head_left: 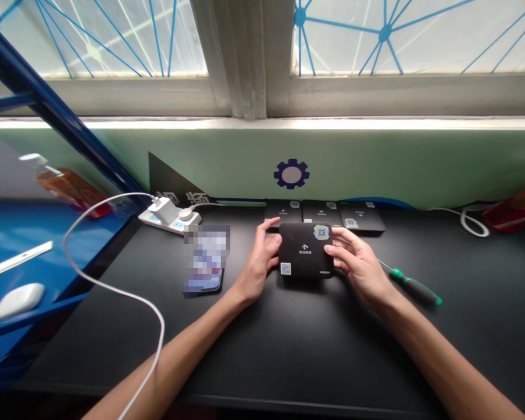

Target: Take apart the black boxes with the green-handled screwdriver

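A flat black set-top box [304, 251] is held up just above the black table, its top face turned to me with stickers and an HDMI mark. My left hand [262, 256] grips its left edge, thumb and fingers at the side. On the right edge, my right hand [354, 256] has its thumb in front and fingers along the side. Behind it three similar boxes stand in a row against the wall, among them a middle box [321, 211] and a right-hand box [362, 217]. A green-and-black screwdriver [417, 287] lies beside my right hand, its tip hidden behind that hand.
Left of my left hand lies a phone [212, 286], partly blurred. A white power strip [170, 219] with a plugged-in charger stands behind it. The white cable [160, 326] loops over the table's left side and crosses my left forearm. A blue-framed surface [61, 245] adjoins on the left.
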`<state>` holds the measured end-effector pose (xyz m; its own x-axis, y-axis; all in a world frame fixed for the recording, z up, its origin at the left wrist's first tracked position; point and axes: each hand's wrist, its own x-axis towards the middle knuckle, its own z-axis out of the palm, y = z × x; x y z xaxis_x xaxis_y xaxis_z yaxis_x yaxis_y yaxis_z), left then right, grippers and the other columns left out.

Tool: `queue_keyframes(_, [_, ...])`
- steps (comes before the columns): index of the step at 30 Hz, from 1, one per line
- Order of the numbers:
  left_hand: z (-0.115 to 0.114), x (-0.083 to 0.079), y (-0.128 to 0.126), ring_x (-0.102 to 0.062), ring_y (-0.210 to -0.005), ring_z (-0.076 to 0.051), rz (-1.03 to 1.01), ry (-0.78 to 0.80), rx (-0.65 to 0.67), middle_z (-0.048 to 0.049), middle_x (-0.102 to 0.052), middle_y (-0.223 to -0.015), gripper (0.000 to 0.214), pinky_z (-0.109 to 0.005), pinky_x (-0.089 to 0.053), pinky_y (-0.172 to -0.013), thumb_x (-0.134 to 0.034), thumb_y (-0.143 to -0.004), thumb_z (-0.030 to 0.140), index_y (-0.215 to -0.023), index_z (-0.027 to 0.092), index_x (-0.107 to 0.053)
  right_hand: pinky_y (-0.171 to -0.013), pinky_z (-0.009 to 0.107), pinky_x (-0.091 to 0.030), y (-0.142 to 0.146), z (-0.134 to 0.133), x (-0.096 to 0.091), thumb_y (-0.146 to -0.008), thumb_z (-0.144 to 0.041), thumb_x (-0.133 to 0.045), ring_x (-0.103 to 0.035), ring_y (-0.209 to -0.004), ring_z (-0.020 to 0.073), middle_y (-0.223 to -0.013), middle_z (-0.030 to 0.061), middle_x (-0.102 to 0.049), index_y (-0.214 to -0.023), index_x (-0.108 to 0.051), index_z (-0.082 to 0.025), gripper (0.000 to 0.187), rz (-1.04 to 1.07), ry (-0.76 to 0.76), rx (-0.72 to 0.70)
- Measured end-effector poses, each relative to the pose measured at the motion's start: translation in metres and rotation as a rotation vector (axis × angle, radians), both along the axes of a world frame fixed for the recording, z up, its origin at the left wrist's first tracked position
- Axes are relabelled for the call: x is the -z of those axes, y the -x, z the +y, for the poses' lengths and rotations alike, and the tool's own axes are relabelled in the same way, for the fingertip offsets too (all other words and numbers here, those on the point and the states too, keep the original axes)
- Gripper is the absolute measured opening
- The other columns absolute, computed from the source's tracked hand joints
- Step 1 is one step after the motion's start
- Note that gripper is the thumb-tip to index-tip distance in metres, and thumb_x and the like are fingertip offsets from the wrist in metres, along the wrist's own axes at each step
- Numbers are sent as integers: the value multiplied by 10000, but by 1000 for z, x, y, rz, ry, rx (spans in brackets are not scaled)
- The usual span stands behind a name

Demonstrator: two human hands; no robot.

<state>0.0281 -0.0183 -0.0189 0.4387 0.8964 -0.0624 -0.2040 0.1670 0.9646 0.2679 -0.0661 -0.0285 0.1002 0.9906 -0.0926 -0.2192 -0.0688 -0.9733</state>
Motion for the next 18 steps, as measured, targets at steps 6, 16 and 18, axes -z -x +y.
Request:
queue_keyframes(6, [1, -1, -1, -706, -1337, -346, -144, 82, 38, -120, -693, -1514, 829, -456, -601, -1048, -544, -1035, 834, -1660, 296, -459, -692, 262, -537, -1, 0, -2, -901, -398, -926, -739, -975, 211, -1261, 48, -840, -1272, -761, -311, 415, 29, 13, -8])
queue_keyframes(16, [-6, -11, -6, -702, -1341, -431, -209, 177, 144, -153, -731, -1486, 872, -584, -649, -1050, -547, -1009, 876, -1644, 280, -572, -708, 293, -588, 2, -1, -5, -901, -406, -920, -772, -981, 236, -1264, 67, -839, -1298, -746, -300, 446, 58, 13, -42])
queue_keyframes(18, [-6, -13, -5, -721, -1308, -433, -225, 204, 154, -168, -737, -1472, 894, -581, -665, -1023, -537, -1008, 883, -1650, 261, -575, -732, 306, -607, 2, -2, -5, -901, -410, -923, -783, -1012, 250, -1258, 70, -837, -1288, -749, -298, 438, 87, 15, -54])
